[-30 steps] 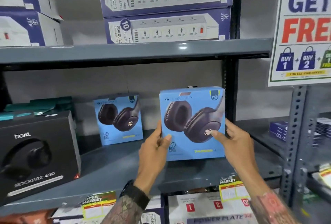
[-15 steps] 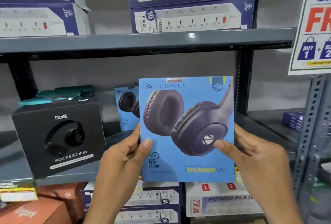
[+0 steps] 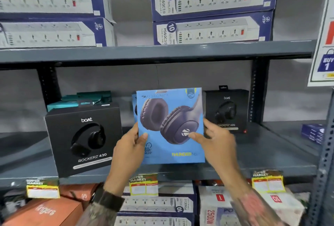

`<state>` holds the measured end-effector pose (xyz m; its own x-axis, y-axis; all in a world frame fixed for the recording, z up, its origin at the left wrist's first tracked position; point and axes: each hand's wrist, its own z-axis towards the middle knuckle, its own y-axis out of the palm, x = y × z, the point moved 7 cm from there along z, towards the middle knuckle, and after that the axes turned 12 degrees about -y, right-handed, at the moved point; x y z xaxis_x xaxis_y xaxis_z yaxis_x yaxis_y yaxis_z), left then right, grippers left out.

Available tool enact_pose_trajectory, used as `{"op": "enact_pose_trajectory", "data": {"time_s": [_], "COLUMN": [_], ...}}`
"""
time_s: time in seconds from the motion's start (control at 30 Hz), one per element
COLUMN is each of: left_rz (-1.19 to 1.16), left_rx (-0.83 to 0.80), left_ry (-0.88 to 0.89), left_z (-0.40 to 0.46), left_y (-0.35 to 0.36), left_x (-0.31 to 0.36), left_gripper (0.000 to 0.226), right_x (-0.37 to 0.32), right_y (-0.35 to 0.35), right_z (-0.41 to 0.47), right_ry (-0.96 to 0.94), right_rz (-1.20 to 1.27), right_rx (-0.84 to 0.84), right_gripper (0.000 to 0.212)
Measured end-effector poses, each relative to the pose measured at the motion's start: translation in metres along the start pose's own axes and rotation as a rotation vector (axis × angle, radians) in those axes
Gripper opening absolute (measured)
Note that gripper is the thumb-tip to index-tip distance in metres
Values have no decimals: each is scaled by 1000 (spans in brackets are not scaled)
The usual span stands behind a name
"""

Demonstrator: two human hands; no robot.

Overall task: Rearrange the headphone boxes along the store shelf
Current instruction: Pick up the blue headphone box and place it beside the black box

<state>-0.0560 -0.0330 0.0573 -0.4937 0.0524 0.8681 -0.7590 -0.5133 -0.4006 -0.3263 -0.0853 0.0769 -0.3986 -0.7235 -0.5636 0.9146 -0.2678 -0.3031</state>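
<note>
A blue headphone box [image 3: 170, 126] stands upright at the middle of the grey store shelf [image 3: 262, 155], its printed face toward the camera and its lower edge at the shelf's front. The left hand [image 3: 129, 150] grips the box's left edge, thumb on the front; the right hand [image 3: 215, 142] clasps the right edge, thumb laid over the pictured ear cup, though motion blur softens that hand. Just behind the box, a second blue box [image 3: 134, 107] shows only as a thin strip at its left side. A large black headphone box [image 3: 85, 139] stands just beside it to the left at the shelf front, with teal packages [image 3: 79, 100] behind. A smaller black headphone box [image 3: 226, 110] sits farther back on the right, its lower corner hidden by the right hand. Power-strip cartons [image 3: 211, 10] are stacked on the shelf above, and yellow price tags [image 3: 143, 186] hang along the shelf's front lip.
</note>
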Motion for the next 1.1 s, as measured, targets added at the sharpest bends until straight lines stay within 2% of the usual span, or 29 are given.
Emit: {"op": "enact_pose_trajectory", "data": {"time_s": [0.07, 0.2, 0.3, 0.43, 0.53, 0.63, 0.7, 0.73, 0.8, 0.87, 0.9, 0.97, 1.1], "left_rz": [-7, -252, -380, -372, -349, -282, -269, -267, -280, -327, -353, -417, -459], "left_rx": [22, -13, -5, -24, -3, -23, -36, -41, -59, -125, -138, -77, 306], "left_ry": [-66, -168, -185, -256, -196, -197, -223, -242, -288, -267, -257, -244, -91], "left_z": [29, 70, 95, 114, 118, 110, 96, 87, 58, 24, 9, -13, -34], "left_y": [4, 25, 34, 41, 40, 41, 40, 41, 39, 32, 22, -9, -109], "left_x": [-15, -34, -45, -65, -69, -67, -65, -66, -71, -72, -75, -81, -91], "left_gripper": [35, 34, 45, 44, 50, 64, 67, 63, 74, 76, 73, 67, 37], "right_x": [19, 49, 59, 73, 86, 91, 89, 86, 78, 59, 47, 21, -22], "right_y": [35, 87, 109, 130, 142, 144, 144, 140, 126, 120, 126, 144, 202], "right_z": [16, 38, 49, 53, 50, 45, 40, 36, 25, 13, 8, 2, -2], "right_ry": [49, 113, 118, 131, 184, 208, 225, 247, 277, 218, 182, 116, 58], "right_rz": [22, 30, 63, 84, 86, 91, 118, 118, 132, 224, 264, 333, 469], "right_rx": [-25, -26, 11, 34, 3, -1, -8, 21, 157, 278, 269, 163, -89], "right_gripper": [39, 33, 48, 49, 35, 22, 23, 29, 43, 33, 32, 36, 32]}}
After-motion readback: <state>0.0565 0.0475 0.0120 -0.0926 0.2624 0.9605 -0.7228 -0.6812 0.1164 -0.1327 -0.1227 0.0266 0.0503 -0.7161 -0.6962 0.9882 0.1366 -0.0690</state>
